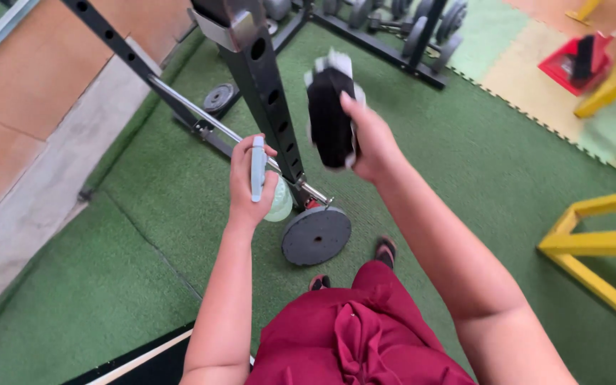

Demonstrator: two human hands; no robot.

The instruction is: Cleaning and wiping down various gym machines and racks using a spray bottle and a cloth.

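Left hand (249, 178) closed around a pale spray bottle (259, 171), trigger head upright above the fist, rounded greenish body showing just below the fingers; held in front of the black rack post (265, 93). Right hand (368, 142) raised higher and to the right, gripping a black-and-white cloth (331, 114) bunched into a thick roll, thumb across its right edge; cloth blurred, hanging just beside the post, apart from the bottle. Below both hands, a grey plate (316, 235) on the end of a barbell (201, 114) lying low on the green turf (507, 164); bar running up and left past the post to a small plate (219, 96) near the rack foot. Feet in dark sandals (385, 251) just beside the grey plate; red clothing (351, 335) at the bottom. Dumbbell rack (401, 28) at the top, well apart; yellow frame (600, 242) at the right; red stand (579, 64) in the far corner; tan wall (44, 85) along the left.
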